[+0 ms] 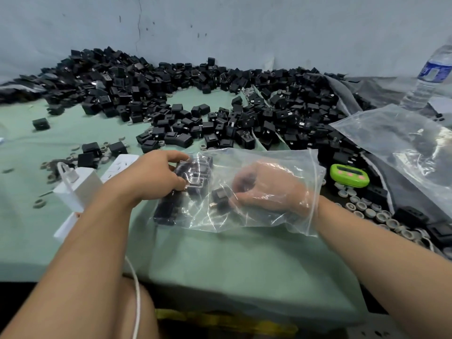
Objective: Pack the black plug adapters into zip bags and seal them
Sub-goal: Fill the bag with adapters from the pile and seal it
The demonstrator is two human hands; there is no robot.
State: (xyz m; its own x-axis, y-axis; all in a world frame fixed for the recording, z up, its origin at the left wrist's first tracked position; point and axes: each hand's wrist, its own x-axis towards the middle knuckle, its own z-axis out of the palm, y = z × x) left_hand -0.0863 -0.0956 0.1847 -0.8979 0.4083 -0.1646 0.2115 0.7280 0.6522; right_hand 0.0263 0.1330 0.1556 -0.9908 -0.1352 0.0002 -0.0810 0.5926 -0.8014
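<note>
Loading a zip bag (293, 165) on the table (220, 255).
Right hand (266, 189), inside the bag, pinches one black adapter (221, 195) with curled fingers (238, 188); left hand (156, 174) grips stacked adapters (195, 171) through the plastic.

A scuffed pale blue wall (220, 28) backs the green-covered table (232, 253).

No legible text anywhere. Blue label (435, 70) on water bottle (424, 91): pale print, too blurred to read. Green timer (349, 175): dark display strip above pink buttons, no digits to make out. Black plug adapters (212, 140): any moulded marks or ratings too small to tell. White power strip (119, 164): socket faces only, no lettering resolvable.
</note>
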